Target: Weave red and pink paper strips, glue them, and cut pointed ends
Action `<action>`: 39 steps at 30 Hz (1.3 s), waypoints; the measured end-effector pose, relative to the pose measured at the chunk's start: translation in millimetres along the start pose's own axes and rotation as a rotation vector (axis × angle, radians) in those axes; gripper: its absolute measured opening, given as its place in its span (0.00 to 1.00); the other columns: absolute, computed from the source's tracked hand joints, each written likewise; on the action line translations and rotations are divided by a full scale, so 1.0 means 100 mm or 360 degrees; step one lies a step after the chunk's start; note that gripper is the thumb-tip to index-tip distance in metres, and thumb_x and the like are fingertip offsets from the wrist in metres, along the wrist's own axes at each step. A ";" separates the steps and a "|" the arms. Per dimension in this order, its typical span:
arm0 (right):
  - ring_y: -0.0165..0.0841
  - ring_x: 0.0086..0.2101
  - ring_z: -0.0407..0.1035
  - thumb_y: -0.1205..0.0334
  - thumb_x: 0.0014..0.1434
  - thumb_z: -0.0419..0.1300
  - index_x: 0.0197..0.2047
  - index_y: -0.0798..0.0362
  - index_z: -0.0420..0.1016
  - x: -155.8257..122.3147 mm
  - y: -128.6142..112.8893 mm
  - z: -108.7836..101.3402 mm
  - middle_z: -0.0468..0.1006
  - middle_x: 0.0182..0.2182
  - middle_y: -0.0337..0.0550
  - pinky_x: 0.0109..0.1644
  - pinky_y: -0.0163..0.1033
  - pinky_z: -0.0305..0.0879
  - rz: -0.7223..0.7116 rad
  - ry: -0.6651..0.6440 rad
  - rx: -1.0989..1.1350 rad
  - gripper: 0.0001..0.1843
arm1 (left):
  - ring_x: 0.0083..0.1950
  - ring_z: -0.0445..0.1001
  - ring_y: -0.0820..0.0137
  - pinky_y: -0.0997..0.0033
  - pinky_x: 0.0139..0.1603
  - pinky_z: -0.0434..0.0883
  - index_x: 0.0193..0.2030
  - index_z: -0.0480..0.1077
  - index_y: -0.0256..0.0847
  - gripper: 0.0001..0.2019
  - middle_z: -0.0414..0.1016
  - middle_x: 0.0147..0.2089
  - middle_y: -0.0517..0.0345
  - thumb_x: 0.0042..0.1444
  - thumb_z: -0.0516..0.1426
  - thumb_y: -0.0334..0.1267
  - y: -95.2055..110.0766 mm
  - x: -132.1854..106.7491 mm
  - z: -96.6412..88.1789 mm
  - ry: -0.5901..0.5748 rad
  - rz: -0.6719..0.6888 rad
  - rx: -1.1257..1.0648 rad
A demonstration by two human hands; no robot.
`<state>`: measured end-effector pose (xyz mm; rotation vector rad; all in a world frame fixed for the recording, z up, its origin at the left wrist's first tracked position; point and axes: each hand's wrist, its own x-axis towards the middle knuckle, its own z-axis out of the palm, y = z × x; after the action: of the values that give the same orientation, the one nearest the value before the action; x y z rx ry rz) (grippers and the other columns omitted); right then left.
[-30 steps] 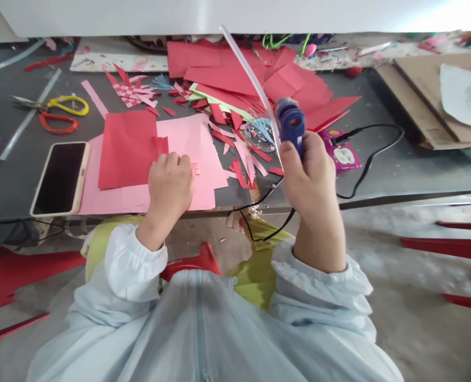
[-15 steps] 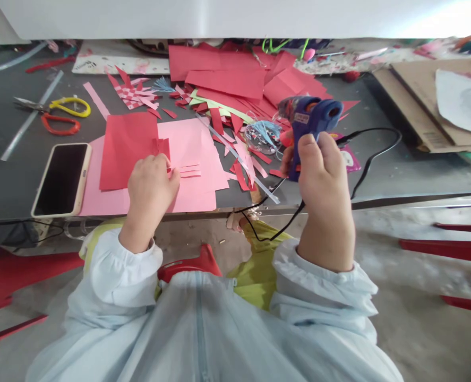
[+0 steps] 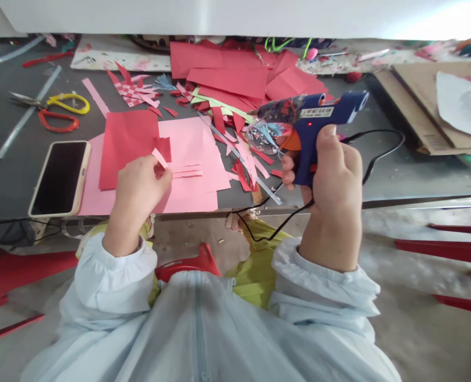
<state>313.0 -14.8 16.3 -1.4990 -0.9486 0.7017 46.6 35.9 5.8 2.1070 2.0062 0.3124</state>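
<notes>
My left hand [image 3: 142, 185] is closed in a pinch on a narrow pink paper strip [image 3: 160, 158], whose end sticks up past the fingers. Under that hand lie pink paper sheets [image 3: 195, 140] with a red paper sheet [image 3: 127, 143] on top of them. Short folded red strips [image 3: 163, 149] rest at the red sheet's right edge, and pink strips [image 3: 187, 171] lie just right of my fingertips. My right hand [image 3: 333, 170] grips a blue hot glue gun [image 3: 309, 132] above the table, its nozzle toward the left. A small red light glows on its side.
Orange-and-yellow scissors [image 3: 62, 112] and a phone [image 3: 60, 178] lie at the left. Red sheets [image 3: 227, 82] and paper scraps [image 3: 241, 175] cover the middle. A black cord [image 3: 275, 233] hangs over the table edge. Cardboard [image 3: 414, 116] is stacked at the right.
My left hand has shifted slightly left, and a pink strip now shows raised in its fingers. My right hand has turned the glue gun sideways, its nozzle swinging left.
</notes>
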 end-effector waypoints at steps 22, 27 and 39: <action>0.24 0.15 0.63 0.32 0.59 0.58 0.27 0.52 0.67 -0.22 -0.02 0.56 0.71 0.20 0.37 0.14 0.30 0.58 0.0468 -0.1199 -0.0116 0.30 | 0.32 0.71 0.65 0.64 0.35 0.61 0.30 0.73 0.42 0.11 0.78 0.32 0.52 0.58 0.53 0.41 -0.05 0.01 -0.15 -0.0153 0.0039 -0.0253; 0.24 0.16 0.64 0.31 0.59 0.57 0.29 0.52 0.70 -0.23 -0.03 0.56 0.71 0.20 0.37 0.15 0.31 0.59 0.0459 -0.1221 -0.0131 0.30 | 0.36 0.74 0.62 0.63 0.38 0.64 0.33 0.75 0.43 0.11 0.79 0.33 0.51 0.59 0.53 0.41 -0.04 0.00 -0.15 -0.0167 0.0031 -0.0256; 0.25 0.17 0.63 0.30 0.61 0.54 0.31 0.52 0.70 -0.22 0.02 0.53 0.69 0.21 0.36 0.15 0.30 0.58 0.0473 -0.1255 -0.0257 0.31 | 0.39 0.76 0.62 0.65 0.38 0.66 0.36 0.77 0.42 0.11 0.81 0.38 0.51 0.61 0.53 0.41 -0.04 -0.01 -0.11 -0.0131 0.0073 -0.0245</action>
<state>257.1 -7.1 4.1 -1.5351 -1.3987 1.5290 39.0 35.4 14.9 2.0393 1.8286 0.3690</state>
